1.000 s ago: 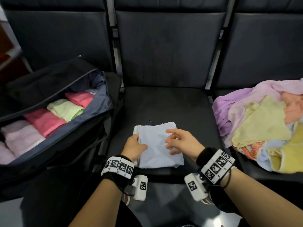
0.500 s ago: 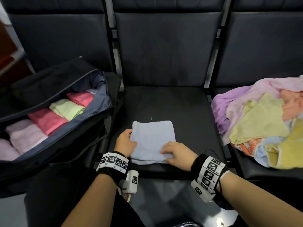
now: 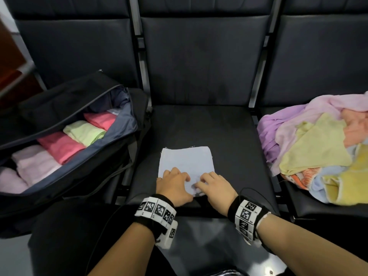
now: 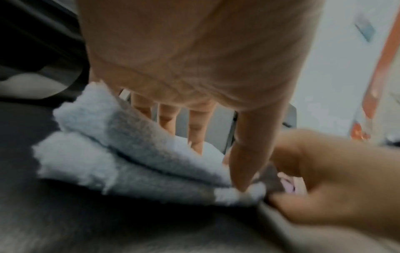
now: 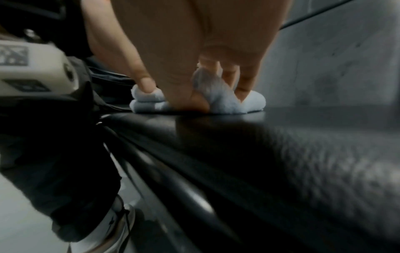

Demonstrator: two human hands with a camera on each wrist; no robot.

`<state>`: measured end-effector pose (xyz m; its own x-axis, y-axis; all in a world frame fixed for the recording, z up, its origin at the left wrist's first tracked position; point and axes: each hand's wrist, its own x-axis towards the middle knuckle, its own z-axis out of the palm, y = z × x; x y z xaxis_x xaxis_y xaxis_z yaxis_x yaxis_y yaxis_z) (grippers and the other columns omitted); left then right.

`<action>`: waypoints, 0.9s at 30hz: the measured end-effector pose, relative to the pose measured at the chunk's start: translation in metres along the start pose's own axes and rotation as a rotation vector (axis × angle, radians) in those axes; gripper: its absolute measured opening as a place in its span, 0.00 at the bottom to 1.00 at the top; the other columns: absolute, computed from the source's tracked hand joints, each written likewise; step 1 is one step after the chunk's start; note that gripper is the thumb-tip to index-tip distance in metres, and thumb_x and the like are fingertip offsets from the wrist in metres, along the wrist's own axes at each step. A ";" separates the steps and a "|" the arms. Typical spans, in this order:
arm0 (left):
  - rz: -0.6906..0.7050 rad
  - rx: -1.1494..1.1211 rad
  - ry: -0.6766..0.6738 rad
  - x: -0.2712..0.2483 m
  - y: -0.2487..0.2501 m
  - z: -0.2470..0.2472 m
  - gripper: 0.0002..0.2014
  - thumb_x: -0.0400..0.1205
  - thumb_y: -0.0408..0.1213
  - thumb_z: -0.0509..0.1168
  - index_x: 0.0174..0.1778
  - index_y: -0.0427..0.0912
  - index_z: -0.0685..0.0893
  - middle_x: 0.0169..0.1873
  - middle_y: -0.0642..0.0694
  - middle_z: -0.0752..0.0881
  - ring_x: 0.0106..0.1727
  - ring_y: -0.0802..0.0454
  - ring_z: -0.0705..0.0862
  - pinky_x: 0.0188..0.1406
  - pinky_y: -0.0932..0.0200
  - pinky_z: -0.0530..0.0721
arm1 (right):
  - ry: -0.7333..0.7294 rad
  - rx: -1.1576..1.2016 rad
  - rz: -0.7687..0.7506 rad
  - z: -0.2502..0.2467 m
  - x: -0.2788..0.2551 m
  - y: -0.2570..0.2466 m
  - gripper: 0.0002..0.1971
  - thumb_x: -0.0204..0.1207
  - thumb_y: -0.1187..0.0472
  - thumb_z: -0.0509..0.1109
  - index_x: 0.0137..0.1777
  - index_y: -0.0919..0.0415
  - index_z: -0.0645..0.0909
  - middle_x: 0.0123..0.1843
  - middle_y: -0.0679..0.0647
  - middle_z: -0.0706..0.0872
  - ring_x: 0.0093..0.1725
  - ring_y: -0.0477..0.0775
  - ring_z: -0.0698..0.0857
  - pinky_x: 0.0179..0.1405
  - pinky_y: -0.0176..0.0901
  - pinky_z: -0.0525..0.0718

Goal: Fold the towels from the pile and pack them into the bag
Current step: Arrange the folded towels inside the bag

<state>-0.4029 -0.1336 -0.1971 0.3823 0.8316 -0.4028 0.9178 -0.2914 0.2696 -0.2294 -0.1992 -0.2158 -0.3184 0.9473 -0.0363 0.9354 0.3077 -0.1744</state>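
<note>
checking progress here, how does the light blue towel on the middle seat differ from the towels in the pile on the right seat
The light blue towel lies flat as a neat folded rectangle; the pile is crumpled and heaped. The light blue towel is one colour and alone on its seat; the pile mixes purple, pink, yellow and orange cloths overlapping each other. Both hands, left hand and right hand, grip the blue towel's near edge; nothing touches the pile. Both sit on black seats.

towel [image 3: 187, 162]: pale blue, plain
seat [image 3: 201, 128]: black, faint grain
bag [image 3: 65, 100]: black shell, grey-blue lining
towels in bag [image 3: 59, 144]: pale pink, deep pink, lime green, deep pink again
pile [image 3: 318, 148]: lilac, pale pink, yellow, peach, light blue, one orange-and-white patterned piece
wristbands [image 3: 157, 210]: black, with white tags bearing black square codes
</note>
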 end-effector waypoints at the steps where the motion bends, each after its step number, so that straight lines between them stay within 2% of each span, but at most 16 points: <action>1: -0.003 0.041 0.019 0.001 0.002 0.002 0.27 0.68 0.57 0.71 0.64 0.61 0.78 0.62 0.55 0.74 0.66 0.49 0.73 0.64 0.46 0.74 | 0.003 0.065 0.038 -0.003 0.003 0.002 0.23 0.69 0.70 0.69 0.62 0.52 0.85 0.55 0.53 0.83 0.55 0.58 0.82 0.49 0.48 0.82; 3: -0.018 0.086 0.071 0.003 0.004 0.004 0.24 0.69 0.51 0.71 0.62 0.59 0.77 0.60 0.54 0.75 0.64 0.48 0.74 0.61 0.47 0.74 | -0.010 0.312 0.180 -0.013 0.008 0.007 0.20 0.72 0.72 0.64 0.60 0.55 0.86 0.55 0.53 0.84 0.57 0.57 0.82 0.55 0.50 0.81; 6: -0.018 0.090 0.160 0.005 0.003 0.005 0.15 0.76 0.41 0.65 0.59 0.54 0.80 0.56 0.51 0.80 0.61 0.45 0.78 0.56 0.48 0.77 | 0.122 0.628 0.327 -0.028 0.010 0.012 0.16 0.70 0.72 0.66 0.53 0.57 0.88 0.50 0.53 0.88 0.53 0.54 0.85 0.56 0.46 0.82; 9: 0.027 0.082 0.198 0.006 0.000 0.005 0.11 0.79 0.34 0.59 0.52 0.51 0.83 0.51 0.48 0.83 0.57 0.43 0.82 0.50 0.50 0.78 | 0.065 0.579 0.319 -0.033 0.005 0.015 0.17 0.71 0.68 0.66 0.57 0.55 0.87 0.53 0.50 0.88 0.55 0.51 0.84 0.57 0.44 0.81; 11: 0.057 0.074 0.205 0.006 -0.002 0.004 0.12 0.79 0.32 0.58 0.50 0.51 0.84 0.50 0.48 0.84 0.55 0.44 0.83 0.48 0.52 0.79 | -0.008 0.372 0.227 -0.030 0.000 0.016 0.16 0.72 0.65 0.66 0.59 0.54 0.85 0.55 0.49 0.85 0.58 0.53 0.80 0.57 0.47 0.81; 13: 0.078 0.055 0.214 0.006 -0.005 0.004 0.13 0.78 0.31 0.59 0.48 0.51 0.85 0.48 0.49 0.85 0.55 0.45 0.82 0.48 0.53 0.79 | -0.043 0.244 0.112 -0.022 -0.004 0.020 0.15 0.71 0.64 0.67 0.56 0.57 0.85 0.59 0.49 0.84 0.62 0.55 0.79 0.58 0.50 0.80; 14: 0.089 0.057 0.221 0.006 -0.006 0.004 0.14 0.77 0.30 0.59 0.46 0.52 0.85 0.47 0.50 0.85 0.55 0.46 0.82 0.48 0.53 0.77 | -0.046 0.247 0.090 -0.019 -0.006 0.022 0.14 0.70 0.65 0.67 0.55 0.58 0.86 0.61 0.49 0.84 0.64 0.55 0.80 0.59 0.50 0.80; 16: 0.103 0.093 0.239 0.006 -0.010 0.002 0.15 0.75 0.27 0.60 0.40 0.55 0.82 0.45 0.54 0.84 0.56 0.49 0.78 0.48 0.54 0.70 | -0.030 0.356 0.149 -0.015 -0.008 0.027 0.15 0.70 0.66 0.67 0.56 0.59 0.85 0.62 0.51 0.86 0.65 0.55 0.82 0.61 0.50 0.80; 18: 0.100 0.075 0.235 0.006 -0.015 -0.003 0.15 0.72 0.25 0.61 0.34 0.53 0.78 0.44 0.54 0.82 0.55 0.50 0.77 0.49 0.53 0.67 | -0.008 0.514 0.264 -0.016 -0.009 0.033 0.15 0.70 0.66 0.67 0.57 0.56 0.84 0.55 0.52 0.88 0.56 0.55 0.85 0.57 0.51 0.83; 21: 0.109 -0.121 0.177 0.009 -0.025 -0.014 0.04 0.72 0.31 0.65 0.35 0.44 0.83 0.39 0.50 0.86 0.50 0.47 0.82 0.50 0.53 0.77 | 0.052 0.654 0.346 -0.019 -0.010 0.044 0.08 0.71 0.62 0.68 0.50 0.51 0.80 0.42 0.49 0.88 0.42 0.51 0.85 0.48 0.50 0.85; 24: 0.117 -0.533 0.127 0.009 -0.032 -0.023 0.02 0.70 0.32 0.71 0.36 0.42 0.84 0.32 0.48 0.85 0.36 0.49 0.81 0.37 0.56 0.78 | 0.153 0.748 0.418 -0.020 -0.012 0.058 0.07 0.75 0.61 0.71 0.48 0.48 0.80 0.43 0.47 0.87 0.44 0.48 0.85 0.45 0.37 0.80; 25: 0.128 -0.625 0.121 0.010 -0.032 -0.024 0.03 0.70 0.31 0.72 0.36 0.41 0.84 0.31 0.48 0.83 0.35 0.52 0.79 0.35 0.58 0.76 | 0.176 0.768 0.442 -0.019 -0.013 0.063 0.05 0.76 0.61 0.71 0.48 0.49 0.81 0.43 0.48 0.87 0.45 0.49 0.85 0.47 0.38 0.80; 27: 0.131 -0.740 0.110 0.012 -0.032 -0.023 0.06 0.74 0.27 0.73 0.37 0.40 0.84 0.33 0.47 0.83 0.36 0.55 0.79 0.35 0.60 0.75 | 0.205 0.827 0.487 -0.017 -0.016 0.069 0.03 0.78 0.59 0.73 0.49 0.52 0.82 0.44 0.53 0.88 0.45 0.52 0.85 0.50 0.46 0.81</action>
<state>-0.4304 -0.1038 -0.1904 0.4347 0.8656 -0.2485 0.5397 -0.0295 0.8413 -0.1568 -0.1916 -0.2106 0.1794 0.9752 -0.1294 0.5293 -0.2066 -0.8229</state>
